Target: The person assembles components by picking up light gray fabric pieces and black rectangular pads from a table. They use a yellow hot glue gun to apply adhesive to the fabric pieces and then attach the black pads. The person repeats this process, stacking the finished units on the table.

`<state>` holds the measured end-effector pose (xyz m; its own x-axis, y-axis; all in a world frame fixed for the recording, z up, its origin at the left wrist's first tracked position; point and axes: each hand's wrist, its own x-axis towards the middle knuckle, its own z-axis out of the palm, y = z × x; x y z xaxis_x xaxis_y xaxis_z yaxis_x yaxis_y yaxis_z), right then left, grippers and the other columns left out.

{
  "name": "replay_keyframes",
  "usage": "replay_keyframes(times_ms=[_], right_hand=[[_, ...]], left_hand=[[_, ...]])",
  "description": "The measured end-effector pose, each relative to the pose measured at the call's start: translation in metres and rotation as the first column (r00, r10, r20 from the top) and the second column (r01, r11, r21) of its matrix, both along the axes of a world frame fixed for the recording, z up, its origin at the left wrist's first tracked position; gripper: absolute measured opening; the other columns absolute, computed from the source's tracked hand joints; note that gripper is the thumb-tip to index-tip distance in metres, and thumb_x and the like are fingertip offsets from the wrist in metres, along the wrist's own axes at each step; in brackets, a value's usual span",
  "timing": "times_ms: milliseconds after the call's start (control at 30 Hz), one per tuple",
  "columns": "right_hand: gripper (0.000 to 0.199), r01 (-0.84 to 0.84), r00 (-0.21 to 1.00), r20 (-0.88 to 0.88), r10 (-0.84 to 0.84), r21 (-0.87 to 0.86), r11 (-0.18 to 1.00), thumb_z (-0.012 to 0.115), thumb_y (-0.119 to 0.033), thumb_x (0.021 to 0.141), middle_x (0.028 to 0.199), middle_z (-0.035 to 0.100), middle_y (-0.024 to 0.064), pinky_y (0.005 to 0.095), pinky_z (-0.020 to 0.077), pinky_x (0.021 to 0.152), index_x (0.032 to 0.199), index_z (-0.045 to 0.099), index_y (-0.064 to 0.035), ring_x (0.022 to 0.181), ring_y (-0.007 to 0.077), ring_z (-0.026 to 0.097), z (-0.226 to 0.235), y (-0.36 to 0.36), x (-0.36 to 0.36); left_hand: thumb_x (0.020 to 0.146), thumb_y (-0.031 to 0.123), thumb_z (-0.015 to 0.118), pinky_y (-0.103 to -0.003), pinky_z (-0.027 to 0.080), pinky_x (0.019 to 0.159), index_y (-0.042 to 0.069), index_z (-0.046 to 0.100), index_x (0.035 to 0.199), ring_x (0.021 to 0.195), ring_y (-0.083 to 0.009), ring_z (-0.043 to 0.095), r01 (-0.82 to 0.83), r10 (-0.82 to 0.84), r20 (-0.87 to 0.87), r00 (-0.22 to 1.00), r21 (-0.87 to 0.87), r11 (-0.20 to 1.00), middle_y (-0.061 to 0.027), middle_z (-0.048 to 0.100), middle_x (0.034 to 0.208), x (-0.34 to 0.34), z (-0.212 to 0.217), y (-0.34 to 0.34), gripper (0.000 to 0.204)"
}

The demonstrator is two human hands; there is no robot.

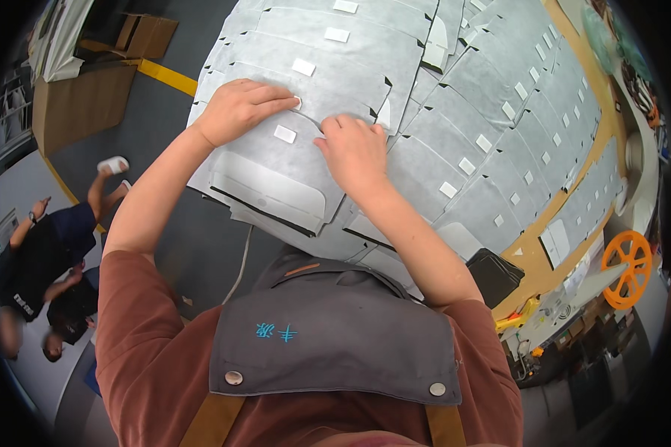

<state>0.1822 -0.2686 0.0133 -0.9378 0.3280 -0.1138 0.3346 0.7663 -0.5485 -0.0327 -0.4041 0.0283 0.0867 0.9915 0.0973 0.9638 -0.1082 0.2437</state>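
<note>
With grips unclear, the left hand (pixel 247 110) at a white label (pixel 298 103) and right hand (pixel 354 153) on the grey sheet (pixel 309 156) should press evenly.

The person's left hand (pixel 240 112) lies on layered grey sheets (pixel 335 71), its fingertips (pixel 285 103) at a small white label; a second white label (pixel 285 134) sits just below. The right hand (pixel 356 155) rests nearby, fingers (pixel 343 123) curled; whether they pinch an edge is hard to tell. A black bundle (pixel 493 277) lies near the right elbow (pixel 451 287) on the tan worktop (pixel 533 272).
</note>
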Motion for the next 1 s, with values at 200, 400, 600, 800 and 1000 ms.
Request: replay_keyframes(times_ms=[200,400,600,800,1000], right_hand=[[0.016,0.117,0.989,-0.054,-0.134,-0.243,0.963,0.071,-0.021,0.088,0.088,0.063,0.0064,0.046,0.0467,0.077,0.095,0.061,-0.0095,0.083,0.0276,0.066,0.012,0.005,-0.01],[0.021,0.172,0.98,-0.099,-0.171,-0.002,0.985,0.073,-0.021,0.086,0.094,0.063,0.0056,0.0418,0.0535,0.073,0.098,0.06,-0.0094,0.088,0.0277,0.064,0.012,0.019,-0.02],[0.029,0.223,0.974,0.041,-0.225,0.033,0.974,0.08,-0.025,0.08,0.101,0.062,0.0056,0.0414,0.051,0.077,0.098,0.063,-0.0087,0.098,0.0272,0.062,0.015,0.025,-0.029],[0.027,0.101,0.994,0.042,-0.105,0.076,0.992,0.078,-0.029,0.081,0.098,0.063,0.0025,0.0436,0.0456,0.079,0.096,0.065,-0.0114,0.098,0.0242,0.061,0.004,0.027,-0.029],[0.018,0.102,0.994,0.022,-0.103,0.037,0.994,0.075,-0.024,0.084,0.098,0.063,0.0018,0.0442,0.043,0.084,0.096,0.068,-0.0128,0.098,0.0221,0.059,0.006,0.027,-0.026]], left_hand=[[0.087,0.018,0.071,-0.036,0.05,0.088,0.018,0.068,0.123,0.096,-0.0233,0.066,-0.113,0.14,0.163,0.977,-0.168,0.979,-0.0015,0.071,0.106,-0.006,0.034,0.009,0.036],[0.087,0.018,0.072,-0.039,0.045,0.093,0.015,0.064,0.117,0.097,-0.0253,0.063,-0.149,0.169,0.04,0.985,-0.306,0.94,-0.0027,0.065,0.101,-0.029,0.029,0.018,0.031],[0.087,0.017,0.072,-0.04,0.045,0.094,0.013,0.059,0.117,0.105,-0.0242,0.061,-0.178,0.194,0.008,0.981,-0.363,0.914,-0.0023,0.064,0.105,-0.024,0.029,0.038,0.033],[0.089,0.015,0.069,-0.038,0.045,0.095,0.02,0.066,0.124,0.104,-0.0209,0.063,-0.062,0.072,0.035,0.997,-0.219,0.974,0.0005,0.066,0.11,-0.025,0.027,0.064,0.036],[0.088,0.014,0.069,-0.035,0.049,0.09,0.023,0.072,0.117,0.102,-0.0191,0.065,0.024,-0.022,0.013,1.0,-0.134,0.991,0.0024,0.069,0.112,-0.032,0.008,0.064,0.031]])
